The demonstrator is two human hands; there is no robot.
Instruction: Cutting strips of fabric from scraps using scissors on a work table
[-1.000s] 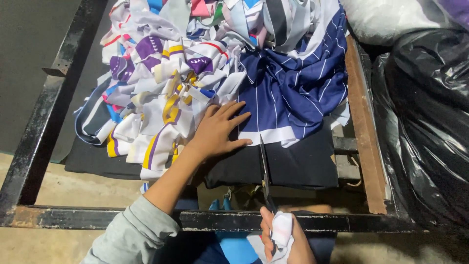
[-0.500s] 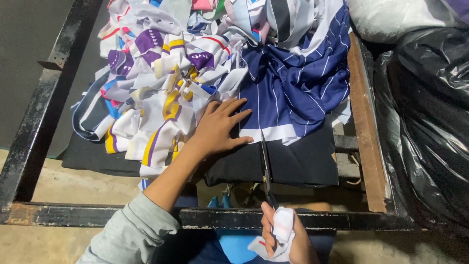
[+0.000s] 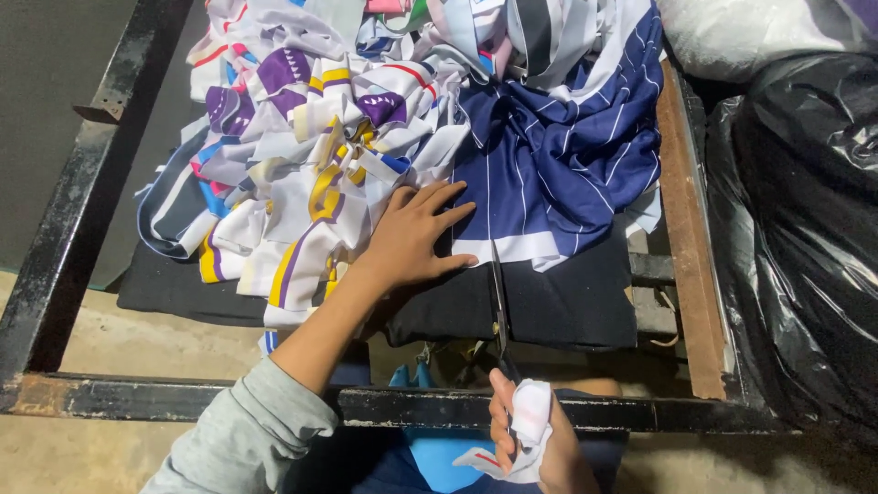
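My left hand (image 3: 413, 237) lies flat with fingers spread on a heap of cut fabric pieces (image 3: 315, 155), white with purple, yellow and blue bands. My right hand (image 3: 529, 439) grips the cloth-wrapped handles of long dark scissors (image 3: 499, 306). The blades point away from me, their tips at the white hem of a navy pinstriped cloth (image 3: 558, 155) lying on a black cloth (image 3: 567, 306). Whether the blades are cutting cannot be told.
A black metal frame (image 3: 82, 174) surrounds the work surface, with a bar (image 3: 274, 402) across the front. A wooden strip (image 3: 681, 229) runs along the right side. A black plastic bag (image 3: 805, 238) sits at the right, a white bag (image 3: 759, 27) behind it.
My right hand and the scissors have shifted slightly up and forward along the hem. My left hand stays pressed on the fabric.
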